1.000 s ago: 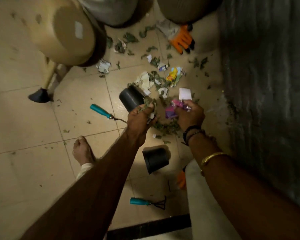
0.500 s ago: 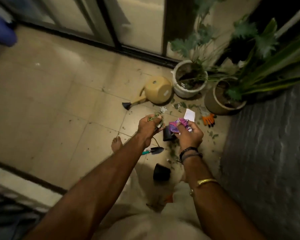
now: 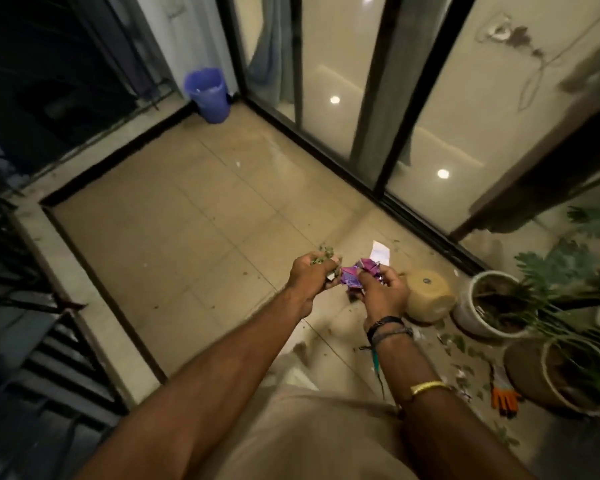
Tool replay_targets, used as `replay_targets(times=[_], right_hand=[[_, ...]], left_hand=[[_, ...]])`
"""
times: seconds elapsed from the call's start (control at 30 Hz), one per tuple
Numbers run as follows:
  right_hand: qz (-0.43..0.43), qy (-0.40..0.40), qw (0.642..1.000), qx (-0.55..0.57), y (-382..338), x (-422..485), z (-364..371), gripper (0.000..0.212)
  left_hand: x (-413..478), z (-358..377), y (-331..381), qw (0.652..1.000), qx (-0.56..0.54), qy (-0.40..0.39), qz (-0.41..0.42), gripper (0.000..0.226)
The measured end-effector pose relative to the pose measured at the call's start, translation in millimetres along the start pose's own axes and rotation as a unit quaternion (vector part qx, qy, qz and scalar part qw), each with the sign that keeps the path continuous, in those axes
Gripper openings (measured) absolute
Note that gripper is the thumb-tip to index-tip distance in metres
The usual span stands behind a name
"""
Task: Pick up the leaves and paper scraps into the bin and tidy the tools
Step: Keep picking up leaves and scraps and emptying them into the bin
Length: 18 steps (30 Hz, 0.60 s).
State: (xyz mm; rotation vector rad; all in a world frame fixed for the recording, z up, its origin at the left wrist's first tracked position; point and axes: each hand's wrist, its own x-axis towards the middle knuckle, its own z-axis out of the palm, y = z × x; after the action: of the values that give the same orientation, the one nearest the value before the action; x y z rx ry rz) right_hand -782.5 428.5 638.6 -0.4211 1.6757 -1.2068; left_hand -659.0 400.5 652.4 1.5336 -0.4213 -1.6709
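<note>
Both hands, left (image 3: 309,276) and right (image 3: 381,293), fisted, arms outstretched, side by side.
</note>
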Motion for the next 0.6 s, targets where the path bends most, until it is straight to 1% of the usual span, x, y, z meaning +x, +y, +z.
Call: replay_targets(times=[0.1, 0.2, 0.27, 0.37, 0.5, 0.6], right_hand=[[-0.018, -0.038, 0.999, -0.034, -19, -9, 79, 0.023], [-0.025, -0.094, 0.994, -0.041, -36, -4, 159, 0.022], [-0.025, -0.108, 0.993, -0.047, -43, 7, 210, 0.021], [-0.011, -0.136, 0.990, -0.043, -51, 27, 283, 0.021], [-0.006, -0.172, 0.984, -0.044, -63, 71, 388, 0.022], [-0.004, -0.177, 0.983, -0.057, -82, 103, 474, 0.021]], left_hand=[[20, -53, 50, 0.998, -0.042, 0.050, 0.016, 0.032], [52, -99, 101, 0.992, -0.086, 0.080, 0.038, 0.025], [76, -125, 133, 0.988, -0.109, 0.102, 0.048, 0.019], [117, -162, 181, 0.982, -0.135, 0.115, 0.057, 0.024], [187, -207, 250, 0.974, -0.163, 0.136, 0.077, 0.024], [238, -239, 309, 0.966, -0.192, 0.150, 0.081, 0.021]])
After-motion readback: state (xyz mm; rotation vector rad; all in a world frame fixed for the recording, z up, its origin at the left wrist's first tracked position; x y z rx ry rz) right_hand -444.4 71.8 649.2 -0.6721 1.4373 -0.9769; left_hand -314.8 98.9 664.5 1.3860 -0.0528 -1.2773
